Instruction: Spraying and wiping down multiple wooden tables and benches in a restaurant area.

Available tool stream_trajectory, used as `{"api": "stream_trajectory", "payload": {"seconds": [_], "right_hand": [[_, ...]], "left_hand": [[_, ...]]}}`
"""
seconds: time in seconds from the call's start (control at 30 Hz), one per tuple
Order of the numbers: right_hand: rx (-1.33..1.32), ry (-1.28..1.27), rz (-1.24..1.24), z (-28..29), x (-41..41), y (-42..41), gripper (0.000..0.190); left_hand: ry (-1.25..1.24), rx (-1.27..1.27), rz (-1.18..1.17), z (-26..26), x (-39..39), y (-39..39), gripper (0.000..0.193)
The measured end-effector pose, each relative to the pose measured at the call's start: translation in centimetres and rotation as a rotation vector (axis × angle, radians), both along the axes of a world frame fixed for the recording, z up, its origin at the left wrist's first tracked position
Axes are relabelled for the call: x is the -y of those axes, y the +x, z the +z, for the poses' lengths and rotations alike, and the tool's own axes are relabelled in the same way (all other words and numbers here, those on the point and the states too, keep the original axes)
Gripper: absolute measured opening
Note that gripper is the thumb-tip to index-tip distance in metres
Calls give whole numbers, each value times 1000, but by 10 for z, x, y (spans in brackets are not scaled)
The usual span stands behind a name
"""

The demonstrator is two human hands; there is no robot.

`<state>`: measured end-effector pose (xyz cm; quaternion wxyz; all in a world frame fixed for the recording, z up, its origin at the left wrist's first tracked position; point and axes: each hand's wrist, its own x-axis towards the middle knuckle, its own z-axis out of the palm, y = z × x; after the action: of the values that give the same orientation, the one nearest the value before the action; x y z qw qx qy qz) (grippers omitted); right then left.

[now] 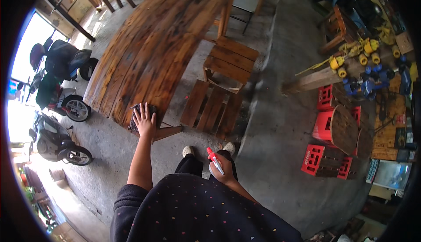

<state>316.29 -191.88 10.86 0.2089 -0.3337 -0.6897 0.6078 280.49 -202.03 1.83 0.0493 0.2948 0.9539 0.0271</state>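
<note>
My left hand (144,120) lies flat with spread fingers on a dark, crumpled cloth (134,123). The cloth is pressed against the near end of a long, varnished wooden plank table (148,51), close to its corner. In front of my body, above my shoes, my right hand (225,169) is closed around a slim red-and-white tube (215,161). The tube's red end points away from me; whether it is a marker or a small bottle is not clear.
Wooden stools (232,58) and a slatted wooden bench (212,108) line the table's right side. Parked motorcycles (62,140) are at left. Red plastic crates (314,159) with wooden tops stand at right, near a wooden beam (309,79) with yellow and blue gear.
</note>
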Motion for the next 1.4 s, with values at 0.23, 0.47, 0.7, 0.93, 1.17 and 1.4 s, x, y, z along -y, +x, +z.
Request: {"api": "stream_trajectory", "payload": {"seconds": [0.23, 0.47, 0.7, 0.93, 1.17, 1.4], "right_hand": [[40, -19, -82, 2, -68, 87, 33], [255, 58, -307, 10, -134, 178, 32], [187, 103, -375, 27, -180, 203, 29], [249, -75, -412, 45, -242, 208, 30], [227, 97, -277, 21, -410, 143, 30], [39, 261, -84, 23, -603, 9, 27]], "left_hand": [[-84, 93, 219, -9, -86, 0, 68], [-247, 146, 428, -2, -129, -7, 67], [-371, 163, 455, 3, -138, -7, 66], [-367, 285, 613, 12, -158, -5, 66], [-375, 160, 836, 15, -152, 9, 59], [-436, 144, 924, -20, -217, 12, 59]]}}
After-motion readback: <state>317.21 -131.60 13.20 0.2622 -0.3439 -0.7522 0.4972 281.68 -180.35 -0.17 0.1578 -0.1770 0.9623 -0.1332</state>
